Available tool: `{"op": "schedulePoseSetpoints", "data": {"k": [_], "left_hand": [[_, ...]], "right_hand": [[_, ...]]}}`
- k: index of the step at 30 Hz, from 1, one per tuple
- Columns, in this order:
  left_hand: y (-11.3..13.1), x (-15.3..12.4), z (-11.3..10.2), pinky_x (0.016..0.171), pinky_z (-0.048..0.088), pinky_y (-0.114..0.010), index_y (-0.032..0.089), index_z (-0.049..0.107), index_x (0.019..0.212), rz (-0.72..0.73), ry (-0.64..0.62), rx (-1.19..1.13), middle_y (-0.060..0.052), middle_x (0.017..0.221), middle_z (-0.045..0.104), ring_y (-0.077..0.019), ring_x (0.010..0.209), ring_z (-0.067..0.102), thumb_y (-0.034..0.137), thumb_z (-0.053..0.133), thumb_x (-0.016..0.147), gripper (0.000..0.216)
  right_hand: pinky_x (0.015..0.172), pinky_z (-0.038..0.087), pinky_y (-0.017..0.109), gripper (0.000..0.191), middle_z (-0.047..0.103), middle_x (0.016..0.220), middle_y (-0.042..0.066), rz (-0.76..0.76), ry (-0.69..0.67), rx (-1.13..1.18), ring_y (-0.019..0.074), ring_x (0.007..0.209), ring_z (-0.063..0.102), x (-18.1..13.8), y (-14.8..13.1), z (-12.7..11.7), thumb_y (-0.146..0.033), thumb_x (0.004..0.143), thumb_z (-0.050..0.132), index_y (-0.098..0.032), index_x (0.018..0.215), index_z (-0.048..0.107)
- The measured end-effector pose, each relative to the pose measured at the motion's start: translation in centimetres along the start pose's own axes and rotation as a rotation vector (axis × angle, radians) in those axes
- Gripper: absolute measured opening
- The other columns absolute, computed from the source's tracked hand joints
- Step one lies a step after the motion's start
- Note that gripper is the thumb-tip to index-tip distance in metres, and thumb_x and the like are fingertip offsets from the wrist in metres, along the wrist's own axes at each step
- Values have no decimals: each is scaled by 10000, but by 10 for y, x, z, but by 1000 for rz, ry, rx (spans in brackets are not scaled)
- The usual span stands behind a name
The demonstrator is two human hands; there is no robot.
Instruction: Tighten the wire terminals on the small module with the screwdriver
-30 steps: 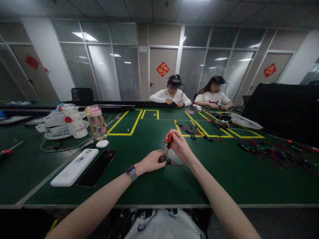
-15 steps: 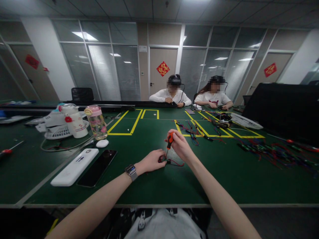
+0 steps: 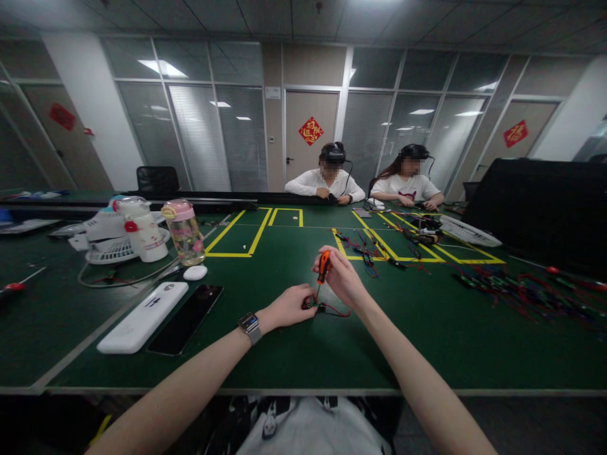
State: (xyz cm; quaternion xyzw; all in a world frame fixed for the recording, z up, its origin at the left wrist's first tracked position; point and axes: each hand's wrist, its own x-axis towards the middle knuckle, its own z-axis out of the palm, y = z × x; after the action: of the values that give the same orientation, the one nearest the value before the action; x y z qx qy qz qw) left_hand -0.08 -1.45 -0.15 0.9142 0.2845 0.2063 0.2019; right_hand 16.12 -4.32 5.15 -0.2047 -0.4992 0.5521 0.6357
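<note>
Screwdriver upright, and the left hand has its fingers curled down, pinching a small green circuit board with dark parts against the dark-green, smooth tabletop, dead centre and in front of the wearer! This board looks a featherweight: stiff, likely brittle around its tiny parts, and apt to skid on that slick surface. Its edges should be the safe hold; the thin red wire, curving off towards three o'clock, looks soft and bendy, a poor thing to tug.

And up at one o'clock from the board, the right hand pinches a slim screwdriver with a stubby orange-and-black handle. It should be light, its handle probably grippy, best held exactly there; the steel shaft looks rigid.

Now the looks! The handle shows bright orange with black panels, leaning slightly, its thin shaft pointing down at the board. Does the tip touch? Cannot tell; it is too small. The board itself is half hidden by fingers, green and dark, with a tangled heap of red-and-black wired boards out at three o'clock.
</note>
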Motion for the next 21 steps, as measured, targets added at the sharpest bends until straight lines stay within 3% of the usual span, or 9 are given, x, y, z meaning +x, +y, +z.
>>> {"op": "schedulePoseSetpoints", "data": {"k": [13,21], "left_hand": [[1,-1,-1,607,371,-232,174,604,859,2,5,10,3,787,531,-134,694,492,243,601,816,82],[1,0,-2,611,376,-230,173,603,846,8,2,11,3,780,528,-136,702,495,229,592,812,66]], "right_hand": [[765,508,287,249,612,784,-12,-59,79,-1,132,712,562,2,-1,-3,-440,729,776,-244,861,696],[724,493,296,291,576,697,-22,-9,2,31,114,587,505,2,1,-1,-487,838,656,-218,946,676]]}}
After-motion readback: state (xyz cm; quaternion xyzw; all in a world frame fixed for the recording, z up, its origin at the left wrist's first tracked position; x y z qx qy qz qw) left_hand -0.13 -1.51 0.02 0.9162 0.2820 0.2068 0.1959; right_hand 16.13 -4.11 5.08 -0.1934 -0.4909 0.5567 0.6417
